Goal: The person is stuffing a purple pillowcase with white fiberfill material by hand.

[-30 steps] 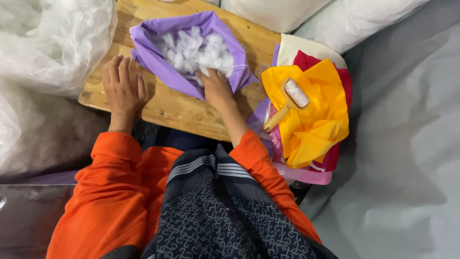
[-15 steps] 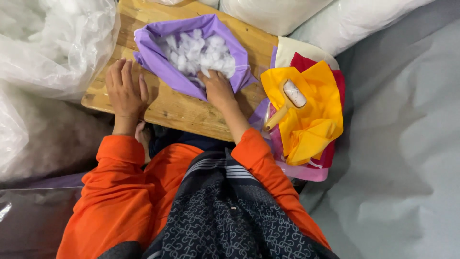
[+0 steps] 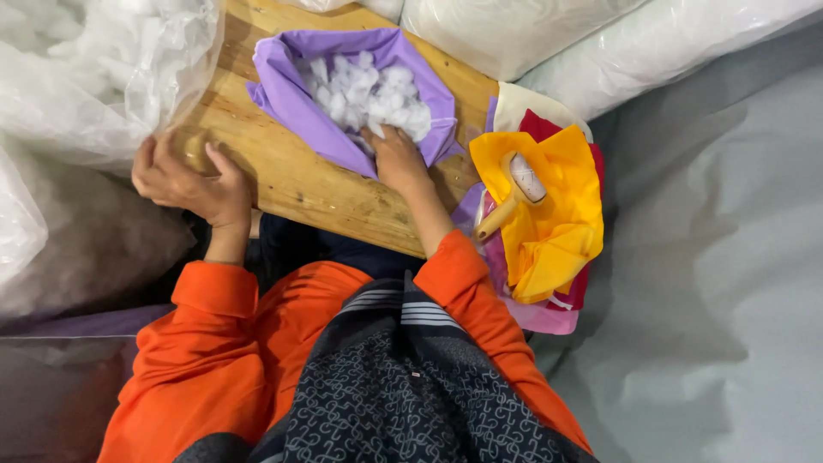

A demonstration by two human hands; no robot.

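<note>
A purple fabric cover (image 3: 302, 103) lies open on a wooden board (image 3: 291, 176), filled with white stuffing (image 3: 369, 90). My right hand (image 3: 396, 156) rests on the cover's near edge, fingers pressed into the stuffing. My left hand (image 3: 184, 178) is at the board's left edge, fingers curled around the rim of a clear plastic bag of white stuffing (image 3: 103, 69). Both sleeves are orange.
A stack of yellow (image 3: 549, 214), red and pink fabric pieces lies right of the board with a wooden-handled roller (image 3: 513, 193) on top. Large plastic-wrapped white bundles (image 3: 549, 34) sit behind. Grey cloth (image 3: 720, 274) covers the right side.
My left hand left the board top, where it lay flat, and moved left to the plastic bag's rim. My right hand stayed on the purple cover.
</note>
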